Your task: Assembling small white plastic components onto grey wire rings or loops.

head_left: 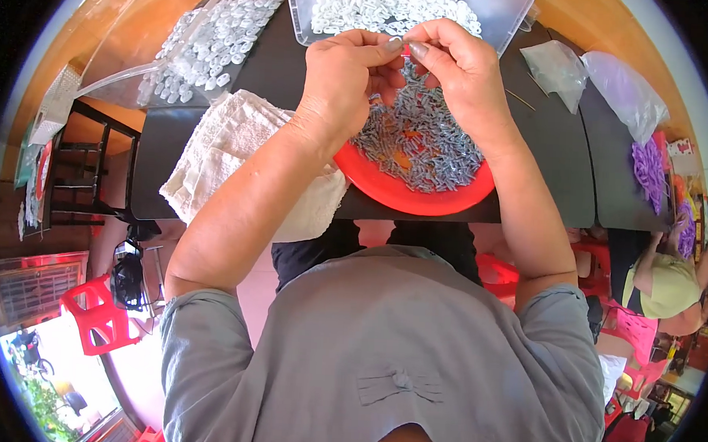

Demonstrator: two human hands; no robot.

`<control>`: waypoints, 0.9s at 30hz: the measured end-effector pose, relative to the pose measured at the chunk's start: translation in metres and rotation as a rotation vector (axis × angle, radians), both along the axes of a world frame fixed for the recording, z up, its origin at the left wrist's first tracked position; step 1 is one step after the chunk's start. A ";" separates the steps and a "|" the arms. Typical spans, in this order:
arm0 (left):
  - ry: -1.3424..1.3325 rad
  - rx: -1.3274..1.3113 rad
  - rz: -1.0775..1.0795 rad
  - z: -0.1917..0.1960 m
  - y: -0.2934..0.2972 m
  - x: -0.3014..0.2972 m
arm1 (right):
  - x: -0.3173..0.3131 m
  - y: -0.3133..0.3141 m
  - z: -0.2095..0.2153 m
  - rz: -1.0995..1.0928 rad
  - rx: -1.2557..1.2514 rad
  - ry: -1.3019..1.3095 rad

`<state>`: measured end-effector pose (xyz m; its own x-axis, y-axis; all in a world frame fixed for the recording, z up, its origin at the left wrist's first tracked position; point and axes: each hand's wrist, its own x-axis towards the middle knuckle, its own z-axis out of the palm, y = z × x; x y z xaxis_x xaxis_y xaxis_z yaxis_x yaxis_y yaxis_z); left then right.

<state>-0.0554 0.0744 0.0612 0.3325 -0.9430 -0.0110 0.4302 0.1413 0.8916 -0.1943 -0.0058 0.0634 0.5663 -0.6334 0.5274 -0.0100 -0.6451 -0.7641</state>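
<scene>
My left hand (346, 74) and my right hand (458, 67) meet fingertip to fingertip above a red plate (402, 193) heaped with several small grey metal pieces (424, 149). Both hands pinch one tiny part between them; it is too small to make out. Beyond the hands stands a clear plastic bin (505, 14) filled with small white plastic pieces (383, 7). The plate sits on a dark table (554, 151) near its front edge.
A white towel (231, 148) lies left of the plate. A clear bag of white pieces (211, 45) sits at the far left. Two clear bags (589, 77) and purple items (649, 167) lie at the right. Red stools (101, 313) stand on the floor; another person (663, 286) sits at right.
</scene>
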 end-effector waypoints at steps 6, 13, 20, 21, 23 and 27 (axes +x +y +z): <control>-0.069 0.006 -0.022 0.002 -0.001 -0.001 | -0.005 -0.004 0.004 -0.032 -0.191 0.044; -0.248 0.026 -0.031 0.002 0.000 -0.003 | -0.010 -0.005 0.006 -0.046 -0.316 0.096; -0.265 0.039 -0.005 0.000 0.001 -0.006 | -0.005 -0.001 0.002 -0.102 -0.460 0.095; -0.263 0.039 0.019 0.000 0.001 -0.008 | -0.005 0.000 0.001 -0.102 -0.457 0.094; -0.262 0.041 0.040 0.000 0.001 -0.011 | -0.003 0.001 -0.001 -0.131 -0.487 0.093; -0.324 0.053 0.107 -0.002 0.001 -0.013 | -0.001 0.005 -0.001 -0.142 -0.493 0.115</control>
